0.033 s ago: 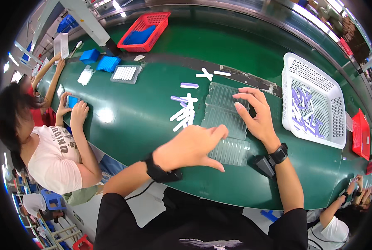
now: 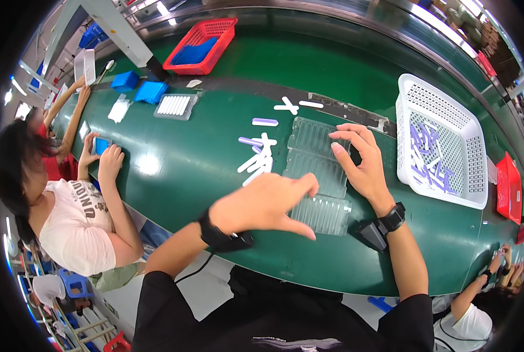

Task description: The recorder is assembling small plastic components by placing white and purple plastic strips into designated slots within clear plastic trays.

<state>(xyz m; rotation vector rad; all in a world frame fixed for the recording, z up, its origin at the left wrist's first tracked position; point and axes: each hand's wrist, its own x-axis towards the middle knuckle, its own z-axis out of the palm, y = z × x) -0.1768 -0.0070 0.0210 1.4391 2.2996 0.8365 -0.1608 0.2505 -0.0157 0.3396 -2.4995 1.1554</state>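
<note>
A green conveyor belt [image 2: 215,146] curves across the frame in a factory hall (a co-worker [image 2: 68,217] sits at lower left). At centre lies a clear ribbed tray [image 2: 317,170], long axis running top to bottom. The right hand [image 2: 361,161] rests on it, fingers loosely curled; the left hand [image 2: 268,202] hovers, fingers spread, touching its lower part.
</note>
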